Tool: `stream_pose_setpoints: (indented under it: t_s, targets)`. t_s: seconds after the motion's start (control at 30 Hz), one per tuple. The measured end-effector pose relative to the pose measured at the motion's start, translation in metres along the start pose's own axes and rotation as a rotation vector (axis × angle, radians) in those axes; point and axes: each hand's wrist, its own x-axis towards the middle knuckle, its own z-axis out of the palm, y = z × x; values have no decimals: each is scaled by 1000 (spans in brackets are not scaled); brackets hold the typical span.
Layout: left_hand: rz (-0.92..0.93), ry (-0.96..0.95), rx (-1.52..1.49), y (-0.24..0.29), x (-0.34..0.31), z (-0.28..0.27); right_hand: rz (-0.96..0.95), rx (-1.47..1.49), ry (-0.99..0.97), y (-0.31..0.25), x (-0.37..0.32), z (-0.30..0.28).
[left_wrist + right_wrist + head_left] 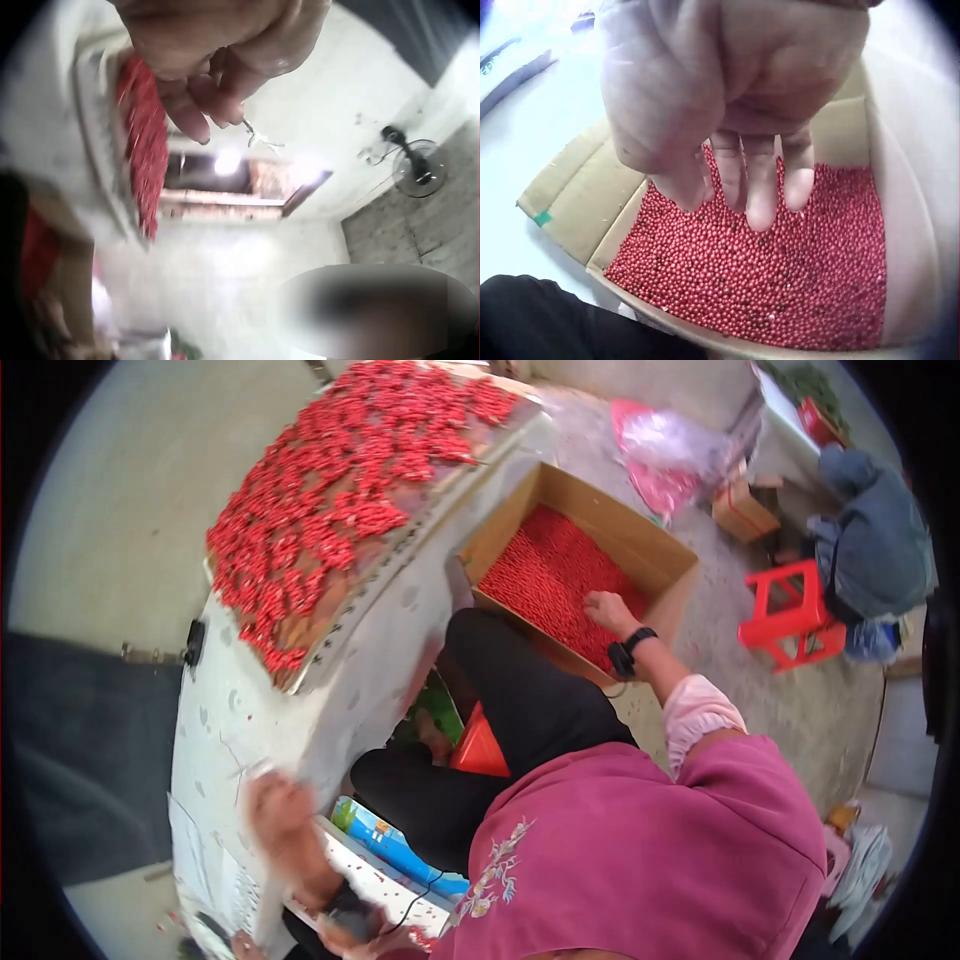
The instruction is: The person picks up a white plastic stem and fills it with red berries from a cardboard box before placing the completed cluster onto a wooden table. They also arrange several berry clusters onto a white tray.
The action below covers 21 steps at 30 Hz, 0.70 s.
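Note:
My left hand (pixel 283 815) is blurred over the near end of the white table in the head view. In the left wrist view, its fingertips pinch a thin, whitish forked sprig (pixel 262 139). My right hand (pixel 612 612) hovers over the cardboard box (pixel 655 550) of small round red beads (pixel 560 575). From the right wrist view, its fingers (pixel 761 199) hang down loosely over the red beads, with nothing visible held by them.
Red clusters (pixel 390 445) cover a board on the white table (pixel 330 705). Right of the box, pink and clear plastic bags (pixel 670 450), a small carton (pixel 745 510) and a red stool (pixel 795 615) stand on the floor. A person's head is at the lower right in the left wrist view.

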Motion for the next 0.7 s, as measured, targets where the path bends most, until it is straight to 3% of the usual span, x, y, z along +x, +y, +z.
stream_pose_setpoints:
  t_s: [0.03, 0.07, 0.1, 0.13, 0.2, 0.3, 0.4, 0.5, 0.7]
  targets:
    - [-181, -151, -184, -23, -2, 51, 26, 31, 12, 8, 1, 14]
    - [-336, -253, -73, -50, 5, 89, 54, 48, 13, 14, 0, 27]
    - [-492, -441, -158, -67, 10, 133, 115, 115, 1, 19, 1, 38]
    - [-707, -445, -215, -110, 18, 152, 177, 181, -10, 21, 1, 46]
    - [-924, -560, -323, -181, 29, 188, 292, 244, 3, 24, -2, 54]
    - [-1046, -556, -439, -267, 54, 211, 483, 339, 22, 41, 1, 67]
    - [-1093, -481, -442, -331, 86, 221, 794, 593, 226, 89, 12, 98]
    - [-1146, -376, -379, -374, 115, 214, 994, 498, 187, 155, 21, 137]
    - [-1267, -279, -456, -430, 135, 217, 1337, 272, 159, 149, 17, 161]
